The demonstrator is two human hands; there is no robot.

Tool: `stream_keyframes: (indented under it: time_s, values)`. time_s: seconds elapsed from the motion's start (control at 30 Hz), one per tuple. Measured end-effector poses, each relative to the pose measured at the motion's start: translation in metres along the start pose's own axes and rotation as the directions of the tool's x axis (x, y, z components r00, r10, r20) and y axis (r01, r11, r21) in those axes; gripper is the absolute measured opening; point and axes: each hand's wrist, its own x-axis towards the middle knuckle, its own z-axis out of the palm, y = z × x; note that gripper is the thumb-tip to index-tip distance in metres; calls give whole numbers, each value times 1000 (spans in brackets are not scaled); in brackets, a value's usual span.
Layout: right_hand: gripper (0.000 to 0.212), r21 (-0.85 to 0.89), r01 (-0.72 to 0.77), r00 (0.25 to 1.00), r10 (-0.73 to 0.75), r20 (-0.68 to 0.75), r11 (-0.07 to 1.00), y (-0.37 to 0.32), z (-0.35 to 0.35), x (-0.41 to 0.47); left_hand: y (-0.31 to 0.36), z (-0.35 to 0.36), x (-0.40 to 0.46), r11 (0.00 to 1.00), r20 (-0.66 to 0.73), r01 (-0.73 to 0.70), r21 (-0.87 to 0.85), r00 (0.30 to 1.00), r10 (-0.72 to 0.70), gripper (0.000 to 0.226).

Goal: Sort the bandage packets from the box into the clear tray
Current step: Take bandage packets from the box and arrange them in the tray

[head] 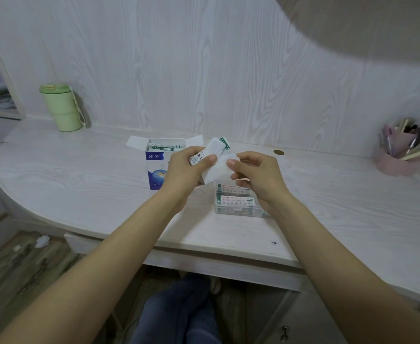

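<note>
Both hands hold a small bunch of white bandage packets (216,161) in the air above the desk. My left hand (186,170) grips the bunch from the left with the thumb on top. My right hand (256,173) pinches the right edge of the front packet. Behind my left hand stands the blue and white box (154,167), its flaps open and more packets showing inside. The clear tray (238,211) lies on the desk below my right hand, with green-printed packets stacked in it.
A green lidded cup (61,108) stands at the back left of the white desk (80,184). A pink holder full of pens (402,155) sits at the far right. The desk's curved front edge runs close to my forearms.
</note>
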Motion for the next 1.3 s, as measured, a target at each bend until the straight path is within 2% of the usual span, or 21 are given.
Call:
stream_keyframes:
  time_s: [0.07,0.23,0.47,0.57,0.67,0.77,0.87,0.97,1.03,1.1,1.3]
  values:
    - [6,58,-4,1000,5,-13,998,-1,-1,0,0,-2,0,998,10,28,-51,1000,-27,8]
    - [13,122,13,993,1,-116,992,4,-8,3,-1,-4,0,1000,28,-1,-6,1000,1,14]
    - [23,88,-23,996,31,-86,996,5,-11,4,-1,-3,2,1000,6,-24,16,1000,24,24]
    - [15,105,-51,996,58,-69,993,3,-14,5,-1,-3,3,1000,-15,-2,-24,1000,2,26]
    - [12,219,-84,995,95,-42,972,3,-19,7,-3,-7,7,997,-80,8,-72,997,-14,23]
    - [4,265,-63,998,68,-10,962,4,-24,12,-6,-11,11,996,-117,7,-84,993,-17,19]
    - [14,178,-32,998,42,-52,984,6,-28,21,-6,-11,15,996,-134,7,-94,991,-19,18]
    - [5,-128,39,997,-48,-65,991,10,-31,29,-4,-8,15,993,-113,6,-119,993,-20,19]
    - [13,-316,61,994,-85,-63,947,13,-34,34,-5,-7,16,993,-102,5,-116,995,-17,18]
    - [18,-425,66,994,-98,-55,903,15,-36,37,-7,-7,16,994,-96,8,-109,995,-19,20]
    - [14,-612,46,999,-29,37,789,22,-34,39,-10,-9,15,997,-98,17,-76,995,-24,23]
